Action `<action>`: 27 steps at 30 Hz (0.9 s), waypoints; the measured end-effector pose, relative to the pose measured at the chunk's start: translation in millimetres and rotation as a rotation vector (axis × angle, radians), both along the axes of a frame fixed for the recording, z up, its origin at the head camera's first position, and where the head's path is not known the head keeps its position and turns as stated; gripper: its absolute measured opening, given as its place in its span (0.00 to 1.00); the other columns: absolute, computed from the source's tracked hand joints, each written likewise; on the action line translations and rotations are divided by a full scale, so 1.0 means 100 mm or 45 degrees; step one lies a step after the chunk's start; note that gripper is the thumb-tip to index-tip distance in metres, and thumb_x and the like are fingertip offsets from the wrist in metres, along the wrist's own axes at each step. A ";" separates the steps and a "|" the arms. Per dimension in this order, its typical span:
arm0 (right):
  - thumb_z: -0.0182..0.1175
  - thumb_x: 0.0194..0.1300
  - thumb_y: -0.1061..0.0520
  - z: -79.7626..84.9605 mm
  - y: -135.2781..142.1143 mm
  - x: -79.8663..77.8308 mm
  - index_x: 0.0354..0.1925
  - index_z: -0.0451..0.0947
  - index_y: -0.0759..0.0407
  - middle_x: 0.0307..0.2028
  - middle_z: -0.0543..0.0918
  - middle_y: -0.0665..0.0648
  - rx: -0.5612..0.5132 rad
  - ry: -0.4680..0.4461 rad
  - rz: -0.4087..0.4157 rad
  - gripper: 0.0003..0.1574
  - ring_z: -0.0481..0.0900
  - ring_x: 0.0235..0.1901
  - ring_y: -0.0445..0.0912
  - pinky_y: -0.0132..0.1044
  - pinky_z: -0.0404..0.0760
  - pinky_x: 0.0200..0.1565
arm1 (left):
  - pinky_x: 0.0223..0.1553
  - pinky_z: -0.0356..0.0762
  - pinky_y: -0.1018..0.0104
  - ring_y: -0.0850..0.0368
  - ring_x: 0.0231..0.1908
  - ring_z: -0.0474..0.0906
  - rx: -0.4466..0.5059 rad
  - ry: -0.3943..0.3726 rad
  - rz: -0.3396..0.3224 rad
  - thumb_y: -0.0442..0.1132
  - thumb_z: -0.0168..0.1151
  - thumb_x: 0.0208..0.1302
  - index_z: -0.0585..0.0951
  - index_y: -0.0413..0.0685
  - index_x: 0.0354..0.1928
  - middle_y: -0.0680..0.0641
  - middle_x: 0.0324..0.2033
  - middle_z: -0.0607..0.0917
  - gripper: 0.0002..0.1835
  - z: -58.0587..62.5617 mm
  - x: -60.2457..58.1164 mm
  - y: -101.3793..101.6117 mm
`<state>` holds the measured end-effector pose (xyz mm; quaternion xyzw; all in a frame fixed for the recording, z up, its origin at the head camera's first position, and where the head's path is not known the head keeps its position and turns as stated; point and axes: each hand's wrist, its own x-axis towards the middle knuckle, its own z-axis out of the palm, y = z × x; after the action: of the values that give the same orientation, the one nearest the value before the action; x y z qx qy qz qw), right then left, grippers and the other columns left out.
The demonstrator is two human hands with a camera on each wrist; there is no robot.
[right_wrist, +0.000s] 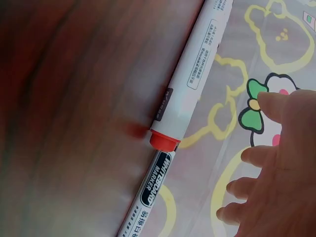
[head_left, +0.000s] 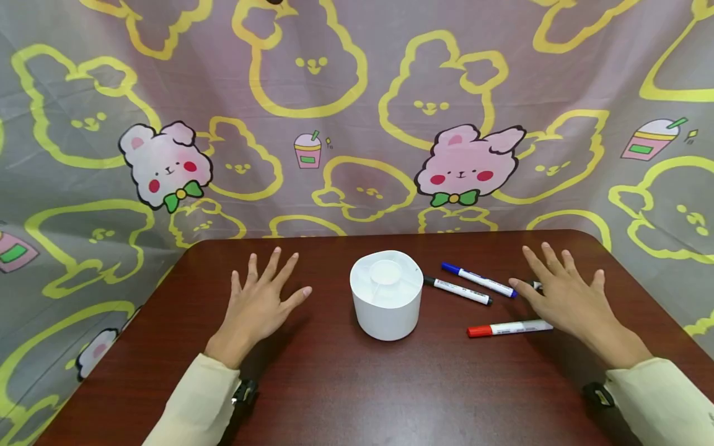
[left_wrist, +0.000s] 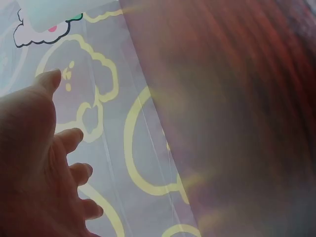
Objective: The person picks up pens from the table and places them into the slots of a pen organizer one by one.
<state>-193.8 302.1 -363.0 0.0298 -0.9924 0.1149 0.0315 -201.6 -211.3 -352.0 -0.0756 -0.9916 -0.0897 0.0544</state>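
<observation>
My left hand is spread with fingers apart over the left part of the table, holding nothing. In the left wrist view its thumb and fingers also show with nothing in them. To its right stands a round white container with compartments inside. Spread in the same way, my right hand hovers over the right part of the table. Its thumb side overlaps the end of a red-capped whiteboard marker. A dark-tipped marker is mostly hidden behind that hand. In the right wrist view, the red-ended marker looks large and close.
Between the container and my right hand lie a blue-capped marker and a black-capped marker. The dark red-brown wooden table ends at a cartoon-printed cloth hanging behind it.
</observation>
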 end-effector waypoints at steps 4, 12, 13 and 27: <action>0.42 0.77 0.24 0.01 0.03 -0.02 0.84 0.39 0.58 0.80 0.41 0.78 -0.040 -0.033 -0.006 0.59 0.39 0.76 0.82 0.90 0.32 0.61 | 0.73 0.33 0.19 0.25 0.81 0.35 0.063 -0.033 -0.008 0.76 0.45 0.72 0.49 0.66 0.85 0.42 0.85 0.46 0.47 0.01 0.00 0.00; 0.43 0.77 0.24 0.04 0.17 -0.07 0.84 0.41 0.62 0.78 0.46 0.81 -0.161 -0.099 -0.006 0.59 0.44 0.75 0.82 0.90 0.38 0.59 | 0.73 0.35 0.19 0.25 0.81 0.34 0.368 -0.185 -0.107 0.72 0.60 0.67 0.45 0.64 0.86 0.42 0.85 0.45 0.55 0.01 -0.01 0.06; 0.44 0.78 0.25 0.04 0.20 -0.07 0.83 0.42 0.63 0.78 0.47 0.81 -0.174 -0.102 -0.002 0.59 0.45 0.75 0.82 0.90 0.39 0.59 | 0.73 0.35 0.19 0.26 0.81 0.34 0.410 -0.205 -0.122 0.71 0.62 0.66 0.45 0.63 0.86 0.42 0.85 0.44 0.55 0.01 -0.01 0.08; 0.55 0.76 0.31 0.04 0.63 -0.08 0.78 0.55 0.74 0.71 0.60 0.86 -0.383 -0.173 -0.062 0.57 0.64 0.65 0.80 0.75 0.71 0.55 | 0.80 0.42 0.34 0.43 0.84 0.39 0.900 -0.382 -0.373 0.59 0.74 0.64 0.43 0.62 0.86 0.49 0.85 0.45 0.60 -0.03 -0.07 0.31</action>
<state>-201.5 364.6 -359.1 -0.0071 -0.9642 0.2633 -0.0288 -209.1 -180.7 -355.4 -0.1787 -0.8754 -0.4417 -0.0817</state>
